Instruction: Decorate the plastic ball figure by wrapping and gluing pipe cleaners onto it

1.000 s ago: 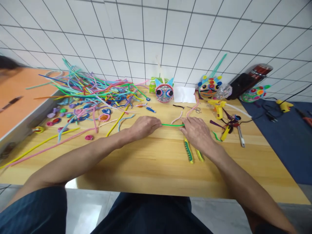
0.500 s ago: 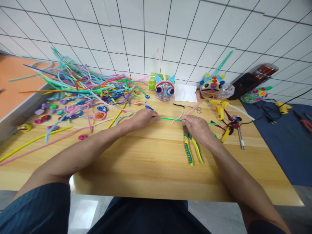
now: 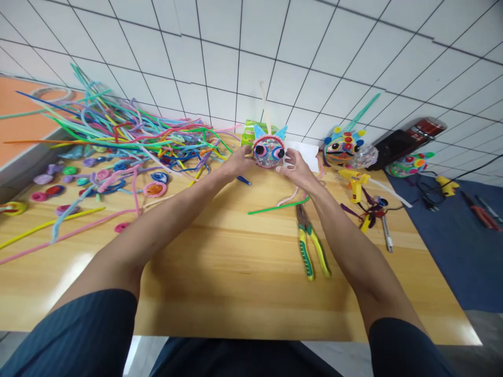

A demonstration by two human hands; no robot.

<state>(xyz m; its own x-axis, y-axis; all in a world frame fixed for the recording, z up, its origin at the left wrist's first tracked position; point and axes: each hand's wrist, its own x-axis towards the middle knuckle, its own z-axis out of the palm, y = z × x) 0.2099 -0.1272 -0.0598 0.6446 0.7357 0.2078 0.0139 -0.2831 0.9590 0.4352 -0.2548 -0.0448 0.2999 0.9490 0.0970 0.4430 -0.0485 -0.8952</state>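
Note:
A clear round ornament (image 3: pixel 269 155) with big pink-and-blue eyes, blue ears and a red band stands near the wall. My left hand (image 3: pixel 239 161) is at its left side, fingers stretched toward it; whether they touch it is hard to make out. On the other side, my right hand (image 3: pixel 297 166) has its fingers spread and curved close to the ornament. A green pipe cleaner (image 3: pixel 275 209) lies on the table below the hands. Pliers (image 3: pixel 312 246) with yellow-green handles rest near my right forearm. A dark blue rolled piece (image 3: pixel 243 180) lies beside my left hand.
Tangled pipe cleaners (image 3: pixel 157 131) and coiled pieces cover the left. White paper (image 3: pixel 306 152) lies behind my right hand. At the right are a second decorated ornament (image 3: pixel 342 149), a yellow glue gun (image 3: pixel 356 183), a cutter knife (image 3: pixel 387 235) and a dark blue mat (image 3: pixel 451 235).
Both hands have let go of the green pipe cleaner, which now lies on the table. They have moved away from me to either side of the eyed ornament, and their fingers have opened.

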